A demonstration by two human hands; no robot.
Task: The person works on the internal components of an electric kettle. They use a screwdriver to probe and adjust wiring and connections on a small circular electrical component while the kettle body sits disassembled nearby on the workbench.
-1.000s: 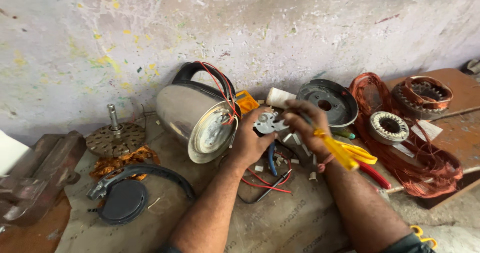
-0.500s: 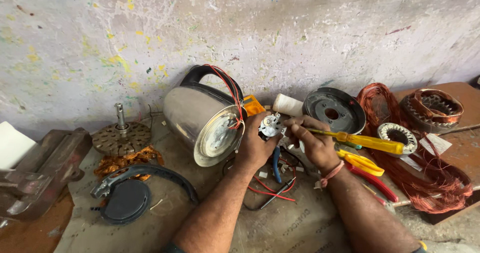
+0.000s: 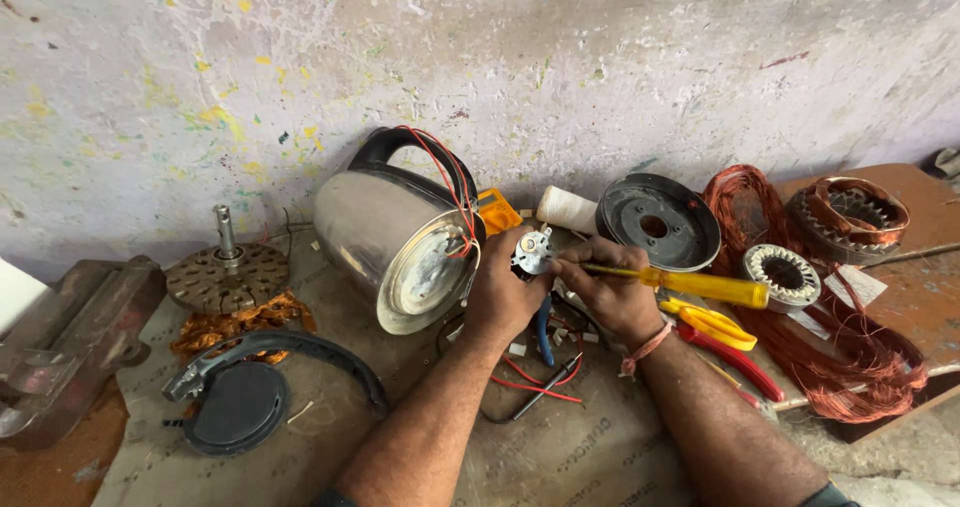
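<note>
My left hand [image 3: 503, 292] grips a small grey and white electrical part [image 3: 532, 251] wired by red leads to a steel kettle [image 3: 395, 235] that lies on its side with its base facing me. My right hand [image 3: 612, 292] holds a yellow-handled screwdriver [image 3: 700, 286], its tip pointed left at the small part. The two hands meet in the middle of the view, just right of the kettle's base.
A black round housing [image 3: 657, 221], a white cord roll [image 3: 565, 208], copper windings [image 3: 850, 212] and a stator ring [image 3: 781, 272] lie right. Yellow scissors [image 3: 712, 324], red-handled pliers [image 3: 735, 360] and loose wires [image 3: 540, 379] sit near my forearms. A rotor [image 3: 226, 275], black lid and handle [image 3: 245, 392], metal vise [image 3: 60, 347] lie left.
My right hand has turned the screwdriver from hanging down to lying level and brought its tip to the small part. The left hand kept its grip.
</note>
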